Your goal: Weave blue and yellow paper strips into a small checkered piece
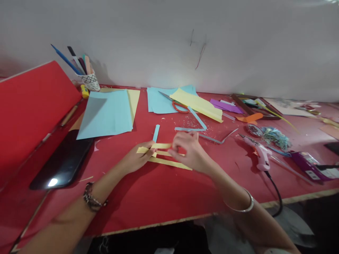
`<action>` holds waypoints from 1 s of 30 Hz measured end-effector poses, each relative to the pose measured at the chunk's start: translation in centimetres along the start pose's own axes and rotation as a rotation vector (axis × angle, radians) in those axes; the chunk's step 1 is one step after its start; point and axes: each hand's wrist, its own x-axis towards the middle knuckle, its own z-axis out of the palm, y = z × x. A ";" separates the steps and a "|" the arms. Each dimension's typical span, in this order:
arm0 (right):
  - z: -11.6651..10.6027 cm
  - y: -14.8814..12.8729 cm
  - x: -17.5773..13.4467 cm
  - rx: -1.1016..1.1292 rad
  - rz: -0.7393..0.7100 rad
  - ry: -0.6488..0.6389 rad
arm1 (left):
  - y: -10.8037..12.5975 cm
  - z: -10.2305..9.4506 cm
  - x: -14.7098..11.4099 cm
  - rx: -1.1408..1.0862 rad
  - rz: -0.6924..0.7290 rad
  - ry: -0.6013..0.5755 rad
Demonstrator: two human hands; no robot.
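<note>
My left hand [138, 158] pinches yellow paper strips [172, 163] between thumb and fingers, where they cross a short light-blue paper strip [156, 133]. Several yellow ends fan out to the right, low over the red table. My right hand [189, 150] is slightly blurred, its fingers curled and closed at the end of the upper yellow strip [162, 145]. The fingers partly hide that end. Just beyond my right hand lies a folded light-blue strip [197, 119].
Blue sheets [106, 114] and a phone [65, 160] lie to the left. Red-handled scissors [180, 107] rest by a yellow sheet [197, 103] at the back. On the right are a glue gun [258, 151], a purple power strip [307, 165] and tangled threads [275, 137]. A pen cup [90, 81] stands back left.
</note>
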 end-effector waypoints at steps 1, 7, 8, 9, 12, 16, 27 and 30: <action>0.0 -0.3 -0.2 -0.076 -0.039 -0.128 | 0.0 0.0 0.0 -0.003 -0.008 0.011; 1.0 -0.7 -0.6 -0.235 -0.033 -0.427 | -0.2 0.0 0.0 0.047 -0.026 0.022; 1.2 -0.5 -0.6 -0.232 -0.019 -0.438 | -0.2 0.0 0.0 0.044 -0.024 0.019; 1.3 -0.4 -0.5 -0.222 -0.004 -0.449 | -0.2 0.0 0.0 0.036 -0.024 0.015; 1.3 -0.1 -0.4 -0.168 0.036 -0.458 | 0.0 0.0 0.0 0.005 -0.022 0.009; 1.1 -0.2 -0.4 -0.126 0.073 -0.415 | 0.2 0.0 0.0 -0.016 -0.063 0.043; 1.6 -0.7 -0.3 -0.163 0.030 -0.415 | -0.2 0.2 0.2 0.009 0.043 0.025; 1.6 -1.5 -0.7 -0.210 0.084 -0.393 | 0.1 -0.1 0.1 0.084 0.084 0.007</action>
